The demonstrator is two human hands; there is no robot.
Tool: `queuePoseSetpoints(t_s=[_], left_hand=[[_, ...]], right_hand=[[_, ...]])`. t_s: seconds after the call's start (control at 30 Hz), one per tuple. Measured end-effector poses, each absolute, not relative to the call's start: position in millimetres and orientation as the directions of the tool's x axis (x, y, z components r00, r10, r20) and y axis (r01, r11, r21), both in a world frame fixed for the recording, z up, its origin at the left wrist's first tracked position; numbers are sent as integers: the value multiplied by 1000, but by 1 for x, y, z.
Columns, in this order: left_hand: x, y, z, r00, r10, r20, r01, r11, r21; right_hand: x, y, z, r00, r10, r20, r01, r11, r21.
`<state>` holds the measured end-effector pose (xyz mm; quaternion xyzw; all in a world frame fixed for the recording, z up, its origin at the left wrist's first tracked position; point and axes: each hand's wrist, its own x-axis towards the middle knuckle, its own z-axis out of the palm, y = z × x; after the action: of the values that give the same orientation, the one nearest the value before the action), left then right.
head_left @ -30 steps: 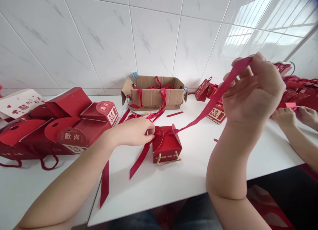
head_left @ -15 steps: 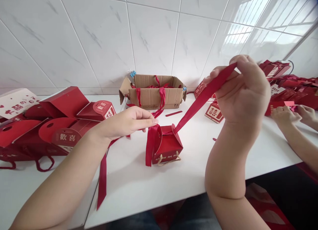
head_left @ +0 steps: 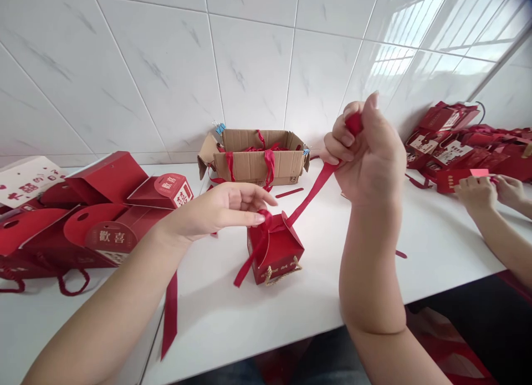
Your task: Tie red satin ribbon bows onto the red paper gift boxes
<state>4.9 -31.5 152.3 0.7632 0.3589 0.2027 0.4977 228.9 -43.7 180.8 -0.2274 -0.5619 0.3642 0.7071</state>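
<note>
A small red gift box (head_left: 282,246) with a twisted rope handle stands on the white table in front of me. A red ribbon (head_left: 312,192) runs through the top of the box. My right hand (head_left: 366,147), raised to the right, is closed round one end of it and keeps that length taut on a slant. At the left of the box top, my left hand (head_left: 228,208) has thumb and fingertips at the ribbon where it curls by the hole. The ribbon's other tail hangs loose down the left side of the box.
An open cardboard box (head_left: 257,166) with red ribbons stands by the tiled wall. Several red gift boxes (head_left: 112,177) are piled at left, more (head_left: 453,147) at right. A loose ribbon (head_left: 169,318) hangs over the table's front edge. Another person's hands (head_left: 477,195) work at far right.
My right hand has moved left and closed more tightly round the ribbon. The ribbon's left tail has been drawn up shorter and twisted. My left hand has shifted slightly right over the box.
</note>
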Motion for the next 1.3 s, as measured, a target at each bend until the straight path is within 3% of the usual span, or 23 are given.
queuePoseSetpoints(t_s=[0.3, 0.5, 0.73, 1.03, 1.3], left_hand=[[8, -42, 163, 442, 882, 166, 337, -335, 880], [29, -35, 185, 376, 849, 371, 181, -460, 869], [40, -36, 203, 213, 790, 575, 50, -596, 801], [41, -37, 200, 80, 807, 585, 26, -588, 808], [37, -37, 198, 93, 796, 598, -47, -597, 801]], right_hand=[[224, -42, 178, 163, 729, 664, -222, 683, -696], [218, -40, 178, 102, 738, 667, -205, 672, -712], [212, -42, 177, 158, 729, 666, -178, 684, -707], [213, -48, 178, 258, 702, 663, -72, 699, -712], [208, -46, 186, 180, 713, 678, -109, 699, -706]])
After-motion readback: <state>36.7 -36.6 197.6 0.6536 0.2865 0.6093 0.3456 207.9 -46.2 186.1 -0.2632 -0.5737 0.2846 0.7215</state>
